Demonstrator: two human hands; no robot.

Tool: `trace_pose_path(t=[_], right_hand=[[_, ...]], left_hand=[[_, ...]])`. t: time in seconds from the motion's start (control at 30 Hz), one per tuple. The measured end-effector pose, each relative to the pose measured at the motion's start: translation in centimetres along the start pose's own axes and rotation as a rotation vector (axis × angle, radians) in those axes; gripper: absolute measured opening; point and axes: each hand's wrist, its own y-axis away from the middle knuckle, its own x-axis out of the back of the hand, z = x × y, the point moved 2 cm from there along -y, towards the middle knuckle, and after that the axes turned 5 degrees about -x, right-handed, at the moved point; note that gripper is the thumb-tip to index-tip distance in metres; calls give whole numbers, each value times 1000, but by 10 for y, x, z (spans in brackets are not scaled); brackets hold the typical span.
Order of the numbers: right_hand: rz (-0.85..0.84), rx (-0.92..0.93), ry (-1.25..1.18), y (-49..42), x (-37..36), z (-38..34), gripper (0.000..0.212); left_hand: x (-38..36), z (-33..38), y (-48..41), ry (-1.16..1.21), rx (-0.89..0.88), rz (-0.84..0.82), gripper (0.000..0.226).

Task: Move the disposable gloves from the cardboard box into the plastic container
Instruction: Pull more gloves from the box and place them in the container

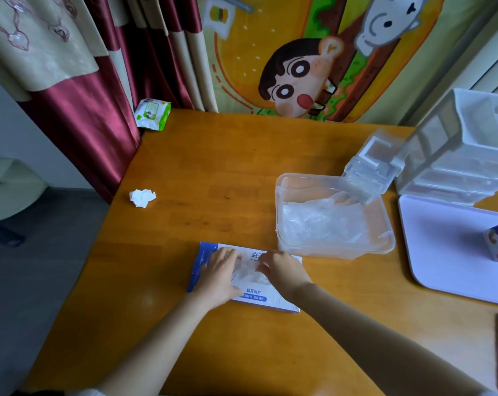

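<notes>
the cardboard box (255,295) is lying flat on the tabletop (213,172) at the lower centre of the frame, its long axis running left to right. both hands are working at the opening in its top face. the left hand (218,274) is resting on the left part of the box with fingers nearly straight, pressing it down and gripping nothing. the right hand (282,271) is curling its fingertips onto the disposable gloves (249,274) showing in the opening, and seems to be pinching the thin film. the plastic container (336,251) is sitting just beside the box's upper right corner, up and to the right of the hands, its lid (370,161) swung back. a loose pile of gloves (322,221) is already lying inside. the right hand is nearer the container, so the carry is likely a short lift up and rightward over the near wall.
</notes>
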Motion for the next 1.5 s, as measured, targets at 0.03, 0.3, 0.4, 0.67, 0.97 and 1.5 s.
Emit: trace_pose_path(t=[0.03, 0.3, 0.4, 0.67, 0.97, 1.5], right_hand=[[-4, 0, 15, 0, 0, 1, 25], [-35, 4, 1, 1, 3, 2, 27], [-41, 6, -16, 3, 7, 4, 24], [-16, -129, -336, 2, 12, 29, 34], [-21, -111, -213, 5, 11, 16, 28], [477, -47, -490, 7, 109, 16, 24]], left_hand=[[1, 1, 1, 114, -26, 100, 46], [-2, 5, -1, 438, -71, 319, 17], [-3, 4, -2, 417, -54, 302, 15], [3, -12, 6, 18, -109, 177, 10], [-6, 19, 21, -175, -445, -63, 42], [-2, 27, 22, -280, -323, -184, 46]])
